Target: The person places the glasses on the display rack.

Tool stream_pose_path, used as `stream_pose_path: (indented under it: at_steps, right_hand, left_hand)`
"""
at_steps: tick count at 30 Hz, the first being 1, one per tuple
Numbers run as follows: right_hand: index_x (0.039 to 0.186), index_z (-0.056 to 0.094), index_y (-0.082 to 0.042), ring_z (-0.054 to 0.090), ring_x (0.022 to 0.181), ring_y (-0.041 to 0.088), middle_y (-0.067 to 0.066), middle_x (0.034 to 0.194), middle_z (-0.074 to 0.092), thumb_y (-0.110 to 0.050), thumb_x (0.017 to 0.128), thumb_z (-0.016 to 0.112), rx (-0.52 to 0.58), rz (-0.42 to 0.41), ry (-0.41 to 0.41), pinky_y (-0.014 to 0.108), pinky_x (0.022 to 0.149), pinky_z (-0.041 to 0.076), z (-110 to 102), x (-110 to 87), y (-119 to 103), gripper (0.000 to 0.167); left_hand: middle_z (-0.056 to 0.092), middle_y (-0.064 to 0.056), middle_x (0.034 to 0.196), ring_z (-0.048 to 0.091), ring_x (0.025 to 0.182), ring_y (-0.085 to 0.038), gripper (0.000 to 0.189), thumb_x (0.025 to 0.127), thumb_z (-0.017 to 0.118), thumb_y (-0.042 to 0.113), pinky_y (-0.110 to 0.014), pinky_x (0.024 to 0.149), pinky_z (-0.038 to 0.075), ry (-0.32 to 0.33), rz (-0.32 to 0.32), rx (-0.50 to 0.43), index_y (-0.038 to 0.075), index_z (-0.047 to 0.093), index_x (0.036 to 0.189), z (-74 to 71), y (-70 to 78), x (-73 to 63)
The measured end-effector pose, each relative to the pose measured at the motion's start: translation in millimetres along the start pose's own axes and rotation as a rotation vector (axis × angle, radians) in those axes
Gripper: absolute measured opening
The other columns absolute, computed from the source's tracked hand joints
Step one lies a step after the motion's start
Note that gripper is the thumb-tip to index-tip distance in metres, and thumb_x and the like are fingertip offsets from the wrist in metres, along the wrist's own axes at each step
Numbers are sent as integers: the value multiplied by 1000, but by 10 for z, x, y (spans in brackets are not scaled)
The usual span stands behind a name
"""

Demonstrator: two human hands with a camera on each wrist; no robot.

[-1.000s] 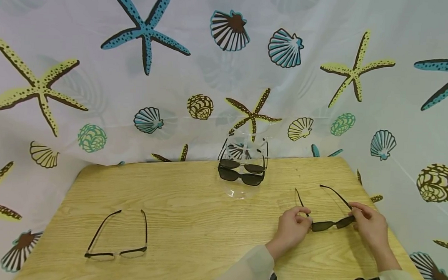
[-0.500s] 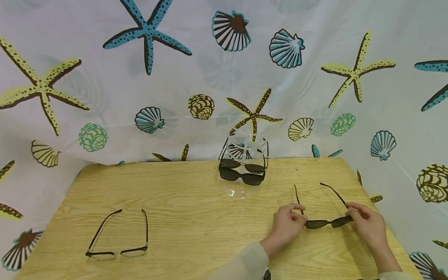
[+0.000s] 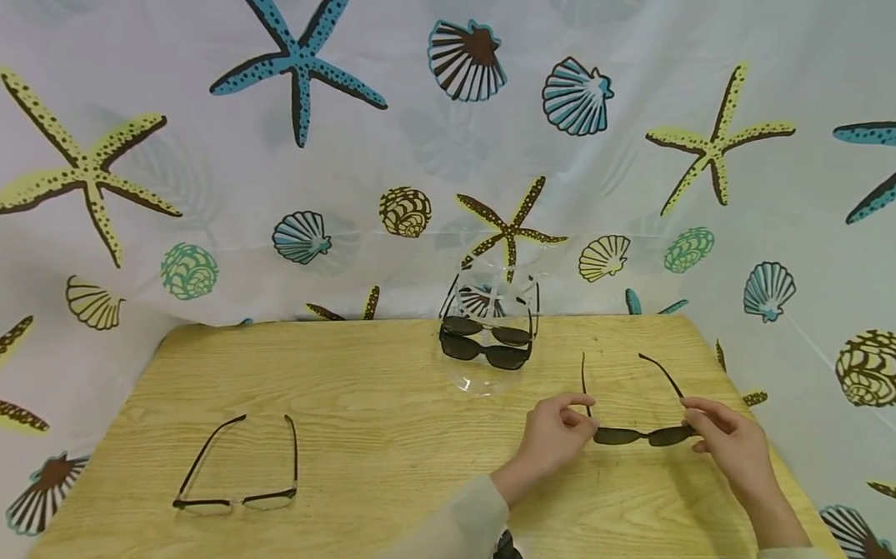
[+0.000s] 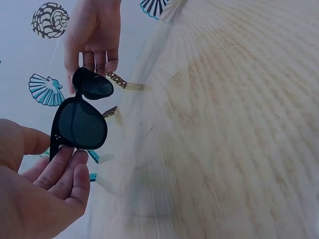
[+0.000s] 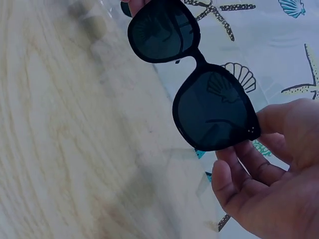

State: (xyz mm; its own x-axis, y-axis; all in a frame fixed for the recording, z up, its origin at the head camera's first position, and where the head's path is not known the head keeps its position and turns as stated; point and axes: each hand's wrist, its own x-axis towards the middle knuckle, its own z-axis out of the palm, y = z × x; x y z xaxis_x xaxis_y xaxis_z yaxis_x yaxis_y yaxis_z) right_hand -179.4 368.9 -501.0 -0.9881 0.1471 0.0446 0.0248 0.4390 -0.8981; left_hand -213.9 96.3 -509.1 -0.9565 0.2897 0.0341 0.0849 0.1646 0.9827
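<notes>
A pair of black sunglasses (image 3: 640,435) hangs above the right side of the wooden table (image 3: 381,443), its arms unfolded and pointing away from me. My left hand (image 3: 557,430) pinches the left end of the frame, and my right hand (image 3: 719,437) pinches the right end. The left wrist view shows the dark lenses (image 4: 82,119) held at my left fingertips (image 4: 62,164), with my right hand (image 4: 94,35) at the far end. In the right wrist view the lenses (image 5: 199,89) fill the upper middle, with my right fingers (image 5: 249,164) under the frame corner.
A clear stand (image 3: 491,315) at the table's back edge carries two pairs of dark sunglasses (image 3: 484,341). Clear-lens glasses with a dark frame (image 3: 238,470) lie unfolded at the front left. A curtain printed with starfish and shells (image 3: 292,64) hangs behind and beside the table.
Both hands have carried the sunglasses a little to the left and away from me, lifting them slightly. Grips are unchanged.
</notes>
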Motion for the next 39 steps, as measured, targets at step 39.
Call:
stream_pose_path:
  at_steps: [39]
  right_hand:
    - [150,58,-10,70,82,16,-17,106,71,-32,106,66,46,-70,-179,28,82,57,187,-124,-575,49]
  left_hand:
    - [80,-19,103,75,87,-12,42,101,73,16,-21,74,55,-115,144,-18,9,67,142,-827,371,-278]
